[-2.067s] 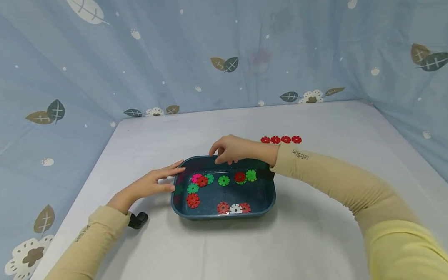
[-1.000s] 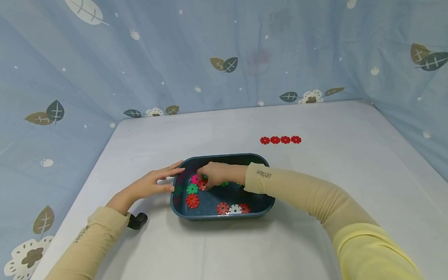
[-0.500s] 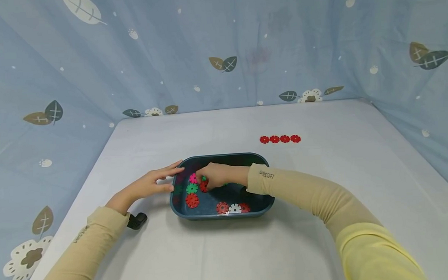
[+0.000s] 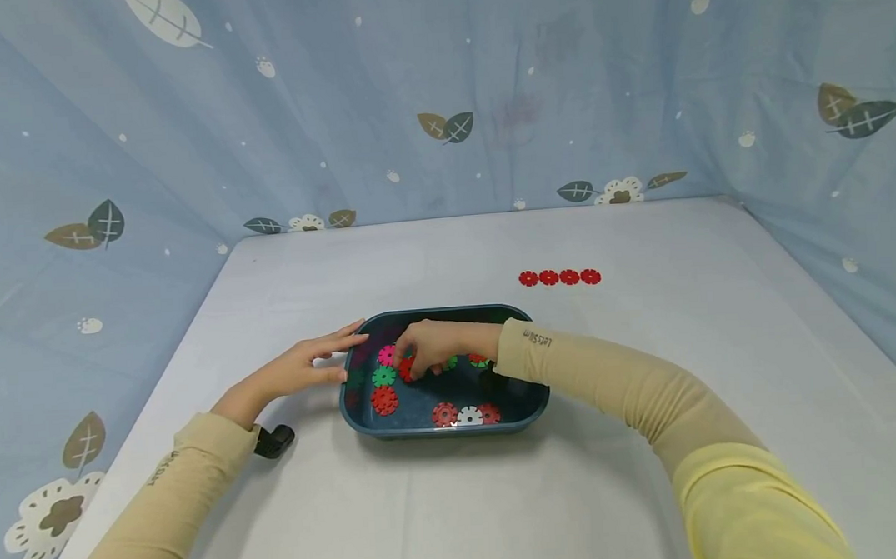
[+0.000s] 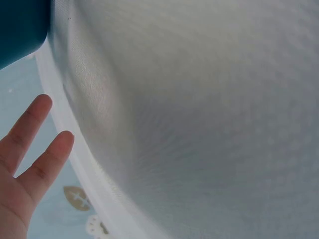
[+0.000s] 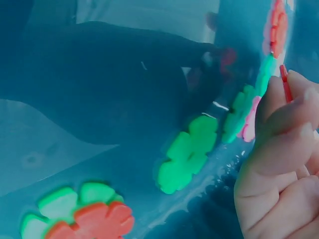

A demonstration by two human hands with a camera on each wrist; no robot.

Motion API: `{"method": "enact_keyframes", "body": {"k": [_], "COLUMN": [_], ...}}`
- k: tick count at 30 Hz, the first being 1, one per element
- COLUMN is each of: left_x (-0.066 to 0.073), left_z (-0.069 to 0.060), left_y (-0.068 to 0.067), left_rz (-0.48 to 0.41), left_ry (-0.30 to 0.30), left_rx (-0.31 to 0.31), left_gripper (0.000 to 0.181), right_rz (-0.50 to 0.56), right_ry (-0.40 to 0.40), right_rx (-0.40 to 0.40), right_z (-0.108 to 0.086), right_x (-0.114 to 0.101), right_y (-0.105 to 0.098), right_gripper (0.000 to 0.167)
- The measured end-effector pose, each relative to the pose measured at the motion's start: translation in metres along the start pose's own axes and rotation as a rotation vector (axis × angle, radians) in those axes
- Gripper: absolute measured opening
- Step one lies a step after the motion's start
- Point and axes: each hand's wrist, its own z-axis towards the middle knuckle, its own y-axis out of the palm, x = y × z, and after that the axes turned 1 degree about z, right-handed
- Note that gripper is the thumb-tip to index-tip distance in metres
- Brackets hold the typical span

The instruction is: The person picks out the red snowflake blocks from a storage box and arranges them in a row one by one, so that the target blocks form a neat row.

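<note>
A dark teal basin (image 4: 447,432) holds loose flower-shaped discs: a pink disc (image 4: 387,355), a green disc (image 4: 384,376), red discs (image 4: 384,400) and a white disc (image 4: 470,416). Inside it, my right hand (image 4: 434,345) pinches a red disc (image 4: 406,369); the right wrist view shows the disc (image 6: 285,83) edge-on between thumb and finger of the hand (image 6: 284,159). My left hand (image 4: 302,369) rests at the basin's left rim with fingers spread. In the left wrist view that hand (image 5: 30,159) shows extended fingers, near the basin's corner (image 5: 22,30).
Behind the basin, toward the right, several red discs (image 4: 559,277) lie in a row on the white tabletop (image 4: 644,288). A small black object (image 4: 275,441) sits beside my left wrist. A blue patterned curtain (image 4: 379,82) hangs along the back and sides.
My right hand has gone from the basin's far rim down among the discs at its left, and has just risen slightly with a red disc. The left hand has stayed in place.
</note>
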Motion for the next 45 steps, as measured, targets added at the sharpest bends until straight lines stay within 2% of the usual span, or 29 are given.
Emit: {"method": "enact_keyframes", "body": {"k": [18, 25, 30, 38, 45], "left_x": [-0.001, -0.001, -0.001, -0.002, -0.001], "left_z": [0.001, 0.001, 0.001, 0.001, 0.001], "left_y": [0.0, 0.0, 0.0, 0.001, 0.0], "left_rz": [0.011, 0.02, 0.025, 0.026, 0.037], "left_ry": [-0.013, -0.02, -0.026, -0.023, -0.021], "left_rx": [0.003, 0.002, 0.004, 0.006, 0.006], "left_gripper": [0.055, 0.055, 0.055, 0.056, 0.056], "right_rz": [0.227, 0.322, 0.343, 0.338, 0.36], "right_ry": [0.103, 0.099, 0.112, 0.135, 0.187], "right_rx": [-0.013, -0.027, -0.007, 0.046, 0.115], "right_z": [-0.012, -0.03, -0.044, -0.067, -0.09], "right_x": [-0.004, 0.001, 0.007, 0.019, 0.041], "right_y": [-0.017, -0.036, -0.049, -0.068, -0.09], "right_gripper": [0.035, 0.04, 0.041, 0.04, 0.038]}}
